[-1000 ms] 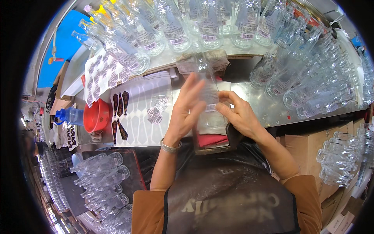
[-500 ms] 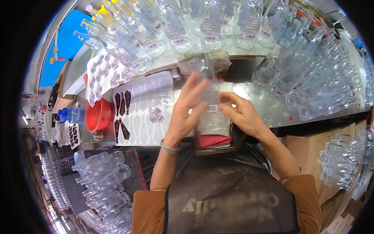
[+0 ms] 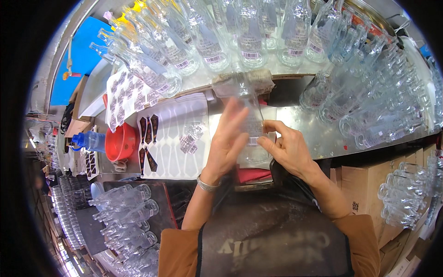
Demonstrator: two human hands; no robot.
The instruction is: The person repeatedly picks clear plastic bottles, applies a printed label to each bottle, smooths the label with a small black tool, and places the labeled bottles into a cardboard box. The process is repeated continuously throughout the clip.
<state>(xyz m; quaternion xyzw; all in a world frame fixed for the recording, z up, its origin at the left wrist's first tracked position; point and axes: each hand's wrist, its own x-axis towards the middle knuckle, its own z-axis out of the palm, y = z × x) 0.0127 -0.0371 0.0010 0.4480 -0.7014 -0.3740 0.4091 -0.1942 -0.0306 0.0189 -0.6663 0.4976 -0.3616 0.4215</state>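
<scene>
Two hands (image 3: pixel 229 145) (image 3: pixel 290 147) — left spread, blurred | right touching bottle (image 3: pixel 252 114), grip unclear | label (image 3: pixel 253 131) — barcode, fine print

Right fingers (image 3: pixel 266 144) on clear glass bottle (image 3: pixel 254 123)

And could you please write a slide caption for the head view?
The right hand touches a clear glass bottle, the left hand blurred alongside, with more bottles standing beyond.

Hands (image 3: pixel 227 145) (image 3: pixel 290 147) and bottle (image 3: pixel 253 123) now sit lower in view.
</scene>
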